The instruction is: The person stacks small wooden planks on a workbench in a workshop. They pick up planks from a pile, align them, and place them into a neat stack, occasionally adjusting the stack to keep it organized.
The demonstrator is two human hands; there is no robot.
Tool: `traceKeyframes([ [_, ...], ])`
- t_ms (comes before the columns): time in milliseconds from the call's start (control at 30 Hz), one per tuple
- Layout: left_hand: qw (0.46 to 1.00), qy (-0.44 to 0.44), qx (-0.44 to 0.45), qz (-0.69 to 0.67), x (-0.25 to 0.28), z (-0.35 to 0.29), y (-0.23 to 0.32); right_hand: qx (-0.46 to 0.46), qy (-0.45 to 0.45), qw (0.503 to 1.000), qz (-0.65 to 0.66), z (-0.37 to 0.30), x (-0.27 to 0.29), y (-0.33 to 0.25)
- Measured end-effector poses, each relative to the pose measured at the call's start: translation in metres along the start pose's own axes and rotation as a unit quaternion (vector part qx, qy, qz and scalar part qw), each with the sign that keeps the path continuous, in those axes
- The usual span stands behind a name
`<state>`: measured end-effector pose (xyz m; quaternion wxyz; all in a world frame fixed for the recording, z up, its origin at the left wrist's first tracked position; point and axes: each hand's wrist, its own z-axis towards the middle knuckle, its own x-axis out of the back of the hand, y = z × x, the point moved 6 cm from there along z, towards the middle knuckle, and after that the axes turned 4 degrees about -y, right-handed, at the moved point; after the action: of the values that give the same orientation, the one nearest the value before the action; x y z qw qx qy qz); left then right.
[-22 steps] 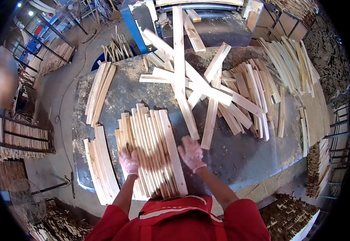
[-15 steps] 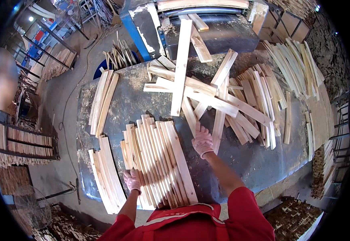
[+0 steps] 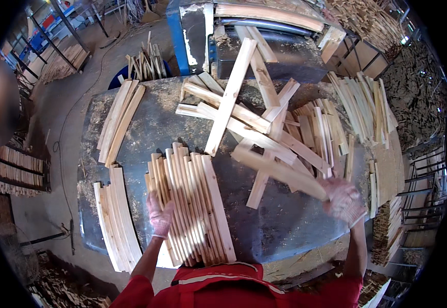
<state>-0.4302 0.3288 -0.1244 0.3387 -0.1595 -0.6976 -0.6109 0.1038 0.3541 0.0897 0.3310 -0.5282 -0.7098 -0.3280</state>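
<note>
Slat (image 3: 280,172) in right hand (image 3: 342,199) fingers

We are in a woodworking shop: sawdust-strewn metal table (image 3: 146,133), stacked wooden slats (image 3: 192,205), blue machine (image 3: 182,31).

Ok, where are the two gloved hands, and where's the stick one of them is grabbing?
left hand (image 3: 160,218), head view, back of the glove
right hand (image 3: 342,200), head view, middle of the blurred glove
wooden slat (image 3: 280,172), head view, mid-length of its flat face

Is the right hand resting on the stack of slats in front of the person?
No, the right hand grips a loose slat off to the right; only the left hand touches the stack.
</note>
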Motion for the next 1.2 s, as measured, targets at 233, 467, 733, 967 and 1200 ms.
traceKeyframes([
  [233,0.833,-0.418,-0.339,0.126,-0.056,0.009,0.175,0.256,0.092,0.962,-0.027,-0.026,0.043,-0.109],
  [467,0.917,-0.367,0.116,-0.103,-0.015,0.013,0.068,0.066,0.382,0.92,0.051,0.099,0.115,-0.073],
  [733,0.988,-0.007,0.071,0.139,0.11,0.181,-0.04,-0.132,0.25,0.892,0.352,0.253,0.091,-0.052],
  [967,0.97,0.102,-0.162,-0.148,0.084,0.312,0.011,-0.071,0.318,0.831,0.45,0.162,-0.024,-0.1],
  [1200,0.843,-0.333,-0.02,-0.422,-0.213,0.24,0.079,-0.117,0.273,0.856,0.424,0.045,-0.179,-0.158],
])
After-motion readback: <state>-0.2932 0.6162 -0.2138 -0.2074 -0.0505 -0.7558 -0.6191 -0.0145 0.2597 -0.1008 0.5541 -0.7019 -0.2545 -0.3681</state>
